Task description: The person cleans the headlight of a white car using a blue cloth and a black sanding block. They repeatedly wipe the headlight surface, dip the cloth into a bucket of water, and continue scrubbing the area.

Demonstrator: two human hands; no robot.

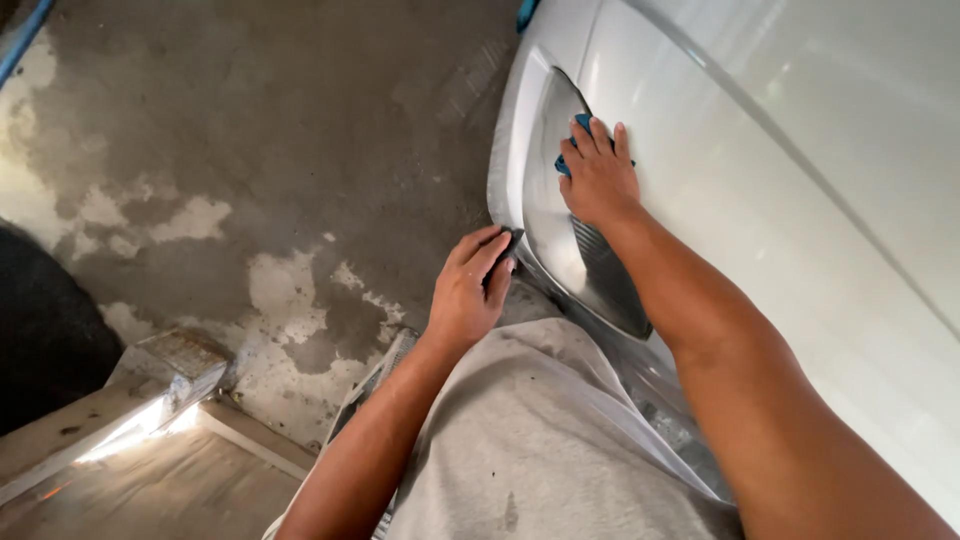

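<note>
I look down at the front corner of a white car [780,190] with a clear headlight [560,215]. My right hand [598,172] presses a small blue pad [575,130] flat against the upper part of the headlight lens. My left hand [468,290] rests at the lower edge of the headlight, fingers curled on a small dark piece [510,245] that is mostly hidden. My grey shirt [540,440] fills the bottom middle.
A rough, patchy concrete floor [250,150] spreads to the left. A wooden step or plank [150,400] lies at the bottom left, with a dark rounded object [40,330] at the left edge. A blue strip [25,40] runs along the top left.
</note>
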